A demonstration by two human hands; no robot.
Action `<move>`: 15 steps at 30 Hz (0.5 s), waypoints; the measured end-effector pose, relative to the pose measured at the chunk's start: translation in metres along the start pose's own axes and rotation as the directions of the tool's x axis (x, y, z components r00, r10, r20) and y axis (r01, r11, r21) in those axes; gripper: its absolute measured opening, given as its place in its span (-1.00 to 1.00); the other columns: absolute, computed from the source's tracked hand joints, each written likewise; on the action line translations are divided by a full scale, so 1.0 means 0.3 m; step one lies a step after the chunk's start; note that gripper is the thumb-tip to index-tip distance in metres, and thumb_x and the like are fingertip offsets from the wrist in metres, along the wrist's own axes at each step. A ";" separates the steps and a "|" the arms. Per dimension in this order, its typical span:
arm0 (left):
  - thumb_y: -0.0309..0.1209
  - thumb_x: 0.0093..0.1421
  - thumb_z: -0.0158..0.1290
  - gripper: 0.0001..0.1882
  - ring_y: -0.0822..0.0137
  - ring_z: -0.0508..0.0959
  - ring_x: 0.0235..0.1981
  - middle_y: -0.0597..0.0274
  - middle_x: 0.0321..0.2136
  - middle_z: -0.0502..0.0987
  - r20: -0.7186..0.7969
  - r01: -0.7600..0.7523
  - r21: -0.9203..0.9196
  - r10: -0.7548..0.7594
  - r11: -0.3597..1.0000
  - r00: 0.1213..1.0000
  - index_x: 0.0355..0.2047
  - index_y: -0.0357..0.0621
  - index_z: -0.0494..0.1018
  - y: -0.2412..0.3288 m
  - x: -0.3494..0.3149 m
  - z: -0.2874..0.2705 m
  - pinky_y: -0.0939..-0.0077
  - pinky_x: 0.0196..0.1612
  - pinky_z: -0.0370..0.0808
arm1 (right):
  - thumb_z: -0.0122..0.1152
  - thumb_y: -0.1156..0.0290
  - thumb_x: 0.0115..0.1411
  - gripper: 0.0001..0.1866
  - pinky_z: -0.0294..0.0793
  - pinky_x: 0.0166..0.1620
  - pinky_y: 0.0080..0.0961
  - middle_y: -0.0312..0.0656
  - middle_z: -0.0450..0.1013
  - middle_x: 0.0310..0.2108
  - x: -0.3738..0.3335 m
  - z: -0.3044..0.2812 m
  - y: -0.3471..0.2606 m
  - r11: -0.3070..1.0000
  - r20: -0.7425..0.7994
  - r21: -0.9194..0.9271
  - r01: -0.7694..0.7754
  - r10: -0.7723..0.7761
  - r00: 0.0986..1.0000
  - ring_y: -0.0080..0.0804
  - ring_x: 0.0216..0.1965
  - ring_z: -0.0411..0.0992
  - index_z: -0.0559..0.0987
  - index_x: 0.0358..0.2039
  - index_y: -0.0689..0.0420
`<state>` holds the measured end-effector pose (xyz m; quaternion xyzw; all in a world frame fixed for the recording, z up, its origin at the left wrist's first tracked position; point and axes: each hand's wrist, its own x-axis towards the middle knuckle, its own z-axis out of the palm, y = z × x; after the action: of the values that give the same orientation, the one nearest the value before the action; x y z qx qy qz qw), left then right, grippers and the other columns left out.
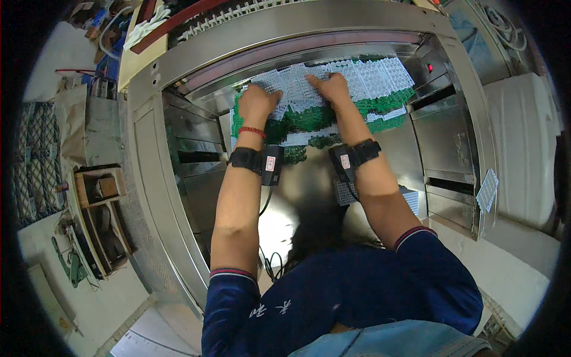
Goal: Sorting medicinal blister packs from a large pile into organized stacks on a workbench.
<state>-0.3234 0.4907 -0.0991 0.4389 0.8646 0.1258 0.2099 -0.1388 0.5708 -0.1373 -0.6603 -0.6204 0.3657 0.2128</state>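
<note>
White perforated plastic grids (pixel 363 79) lie in an overlapping row along the far side of a stainless steel tank. Ragged bright green material (pixel 309 119) shows along and below their near edges. My left hand (pixel 257 102) is closed at the left part of the row, thumb stretched to the right over a white plastic grid (pixel 292 86). At that grid's other side my right hand (pixel 334 89) is closed, thumb pointing left. The curled fingertips of both hands are hidden. Each forearm wears a black strap with a small dark box.
The tank's steel rim (pixel 267 47) surrounds the work. More grids lie on the tank floor near my right forearm, and a small grid (pixel 487 190) hangs on the right rim. A white container (pixel 520 149) stands at right, a wooden box (pixel 101 187) at left.
</note>
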 end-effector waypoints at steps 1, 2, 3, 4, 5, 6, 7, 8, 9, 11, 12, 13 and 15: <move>0.09 -0.16 0.25 -0.21 -0.10 0.50 -0.10 -0.28 -0.17 0.49 -0.001 -0.002 0.009 0.002 1.000 1.000 -0.17 -0.46 0.44 0.003 0.000 0.002 0.20 -0.07 0.45 | 0.43 -0.09 -0.19 -0.15 0.45 -0.14 -0.33 0.13 0.48 -0.16 0.013 -0.008 0.003 0.990 0.093 0.132 -0.040 0.028 0.995 -0.14 -0.15 0.48 0.47 -0.13 0.46; 0.09 -0.16 0.25 -0.21 -0.10 0.50 -0.10 -0.28 -0.17 0.49 0.001 -0.002 0.009 0.002 1.000 1.000 -0.17 -0.46 0.44 0.007 0.001 0.003 0.20 -0.07 0.45 | 0.47 0.01 -0.18 -0.23 0.46 -0.19 -0.37 0.09 0.50 -0.20 0.022 -0.012 0.009 0.962 0.187 0.256 -0.092 0.044 0.981 -0.21 -0.19 0.49 0.49 -0.16 0.46; 0.09 -0.16 0.25 -0.20 -0.11 0.50 -0.10 -0.29 -0.18 0.49 0.022 -0.022 0.021 0.022 1.000 1.000 -0.17 -0.46 0.44 0.001 0.007 0.002 0.20 -0.07 0.45 | 0.47 0.01 -0.18 -0.23 0.46 -0.19 -0.37 0.09 0.50 -0.20 0.022 -0.009 0.008 0.962 0.189 0.257 -0.092 0.043 0.981 -0.21 -0.19 0.49 0.49 -0.16 0.46; 0.10 -0.17 0.24 -0.19 -0.11 0.51 -0.11 -0.30 -0.18 0.49 0.044 -0.043 0.033 0.041 0.999 0.998 -0.17 -0.47 0.43 -0.004 0.012 0.002 0.20 -0.08 0.45 | 0.49 0.01 -0.23 -0.24 0.46 -0.24 -0.36 0.12 0.50 -0.25 0.022 -0.005 0.007 0.931 0.190 0.334 -0.148 0.088 0.978 -0.19 -0.27 0.50 0.51 -0.24 0.48; 0.10 -0.17 0.24 -0.19 -0.11 0.51 -0.11 -0.30 -0.18 0.49 0.044 -0.043 0.034 0.042 0.998 0.998 -0.17 -0.47 0.43 -0.010 0.014 0.004 0.20 -0.08 0.45 | 0.51 0.02 -0.28 -0.25 0.46 -0.29 -0.34 0.15 0.51 -0.29 0.022 -0.005 0.008 0.890 0.195 0.409 -0.203 0.132 0.972 -0.18 -0.36 0.51 0.53 -0.32 0.50; 0.11 -0.16 0.24 -0.19 -0.11 0.51 -0.12 -0.30 -0.19 0.49 0.038 -0.081 0.025 0.080 0.996 0.996 -0.17 -0.48 0.43 -0.019 0.014 0.005 0.19 -0.08 0.45 | 0.51 0.02 -0.28 -0.25 0.46 -0.29 -0.34 0.15 0.51 -0.29 0.022 -0.010 0.003 0.889 0.197 0.409 -0.204 0.133 0.971 -0.18 -0.36 0.51 0.53 -0.32 0.50; 0.11 -0.16 0.23 -0.18 -0.12 0.52 -0.13 -0.31 -0.20 0.49 0.031 -0.119 0.017 0.118 0.993 0.993 -0.18 -0.49 0.43 -0.026 0.014 0.007 0.19 -0.09 0.45 | 0.51 0.00 -0.29 -0.23 0.47 -0.28 -0.33 0.15 0.51 -0.28 0.024 -0.017 -0.003 0.917 0.223 0.329 -0.224 0.155 0.962 -0.16 -0.34 0.51 0.53 -0.30 0.50; 0.11 -0.16 0.23 -0.18 -0.12 0.52 -0.13 -0.31 -0.20 0.49 0.032 -0.117 0.019 0.116 0.993 0.993 -0.18 -0.49 0.43 -0.031 0.016 0.009 0.19 -0.09 0.45 | 0.51 -0.03 -0.30 -0.21 0.47 -0.27 -0.32 0.15 0.51 -0.28 0.024 -0.022 -0.008 0.939 0.246 0.246 -0.241 0.180 0.952 -0.14 -0.32 0.52 0.53 -0.29 0.50; 0.12 -0.15 0.22 -0.16 -0.11 0.52 -0.14 -0.31 -0.21 0.50 0.024 -0.141 0.027 0.140 0.990 0.990 -0.16 -0.51 0.42 -0.033 0.018 0.012 0.20 -0.09 0.45 | 0.51 -0.03 -0.30 -0.21 0.47 -0.27 -0.32 0.15 0.51 -0.28 0.030 -0.011 0.002 0.939 0.246 0.247 -0.241 0.179 0.953 -0.14 -0.32 0.52 0.53 -0.29 0.50; 0.13 -0.13 0.21 -0.15 -0.11 0.52 -0.14 -0.31 -0.22 0.50 0.020 -0.177 0.036 0.176 0.984 0.984 -0.15 -0.53 0.40 -0.024 0.028 0.028 0.20 -0.08 0.45 | 0.49 0.08 -0.20 -0.32 0.43 -0.29 -0.38 0.01 0.51 -0.27 0.057 0.009 0.042 0.971 0.159 0.233 -0.056 0.019 0.987 -0.28 -0.32 0.48 0.53 -0.24 0.42; 0.14 -0.12 0.19 -0.13 -0.11 0.51 -0.13 -0.31 -0.22 0.50 0.008 -0.193 0.052 0.193 0.980 0.981 -0.13 -0.54 0.39 -0.028 0.032 0.036 0.20 -0.08 0.45 | 0.48 0.11 -0.16 -0.36 0.42 -0.30 -0.40 -0.04 0.51 -0.27 0.060 0.016 0.047 0.975 0.132 0.224 0.005 -0.036 0.991 -0.33 -0.31 0.47 0.53 -0.22 0.39; 0.15 -0.10 0.18 -0.11 -0.10 0.51 -0.12 -0.32 -0.22 0.50 -0.005 -0.210 0.069 0.211 0.975 0.978 -0.10 -0.55 0.37 -0.032 0.035 0.044 0.20 -0.08 0.45 | 0.47 0.10 -0.15 -0.37 0.41 -0.30 -0.41 -0.05 0.51 -0.26 0.065 0.015 0.052 0.971 0.142 0.237 0.016 -0.051 0.988 -0.33 -0.32 0.47 0.53 -0.21 0.37; 0.16 -0.09 0.16 -0.10 -0.11 0.51 -0.12 -0.32 -0.21 0.49 -0.018 -0.211 0.081 0.213 0.974 0.977 -0.07 -0.56 0.35 -0.050 0.035 0.057 0.20 -0.07 0.44 | 0.46 0.10 -0.13 -0.37 0.40 -0.31 -0.41 -0.07 0.51 -0.25 0.059 0.016 0.055 0.968 0.157 0.251 0.028 -0.069 0.985 -0.34 -0.33 0.47 0.53 -0.19 0.35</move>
<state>-0.3316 0.4910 -0.1228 0.5349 0.8198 0.1193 0.1662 -0.1320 0.5848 -0.1565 -0.5807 -0.6012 0.4884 0.2505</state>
